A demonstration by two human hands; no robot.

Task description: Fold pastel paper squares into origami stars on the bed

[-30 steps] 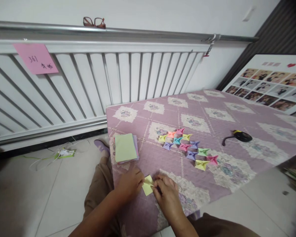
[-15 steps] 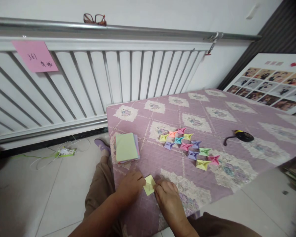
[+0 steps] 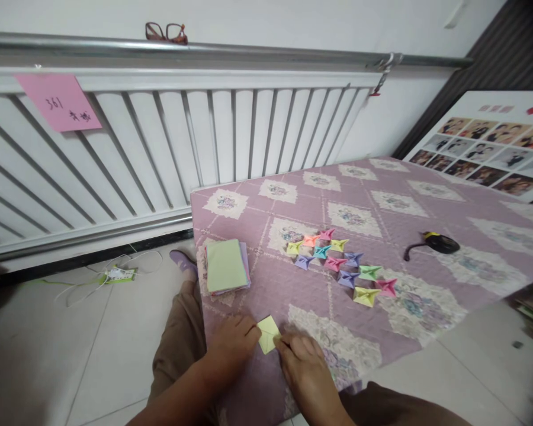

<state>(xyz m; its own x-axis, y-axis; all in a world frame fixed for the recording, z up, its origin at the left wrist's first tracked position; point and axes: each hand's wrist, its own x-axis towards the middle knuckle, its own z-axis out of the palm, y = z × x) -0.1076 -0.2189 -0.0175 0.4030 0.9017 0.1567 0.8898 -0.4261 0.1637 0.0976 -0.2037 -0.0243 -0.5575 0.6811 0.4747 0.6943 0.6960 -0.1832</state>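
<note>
A small folded piece of pale yellow paper [image 3: 268, 333] lies between my hands near the table's front edge. My left hand [image 3: 234, 342] pinches its left corner with closed fingers. On the other side, my right hand [image 3: 302, 362] has its fingertips closed on the right corner. Creases show across the paper's face. Above my left hand sits a stack of coloured paper [image 3: 226, 266] with a light green sheet on top. Several small folded paper shapes, such as a yellow one [image 3: 366, 296] and a pink one [image 3: 327, 235], stand in slanting rows to the upper right.
A patterned purple cloth covers the table [image 3: 257, 225]. A black object with a strap [image 3: 442, 243] lies at its right. Behind stands a white radiator [image 3: 222, 130], with glasses [image 3: 166, 33] on the pipe above. A power strip [image 3: 118, 274] is on the floor, left. A photo board [image 3: 493, 142] leans at right.
The yellow paper has turned slightly between my fingers, and its creases show differently. Both hands have stayed at its corners. The view has shifted a little.
</note>
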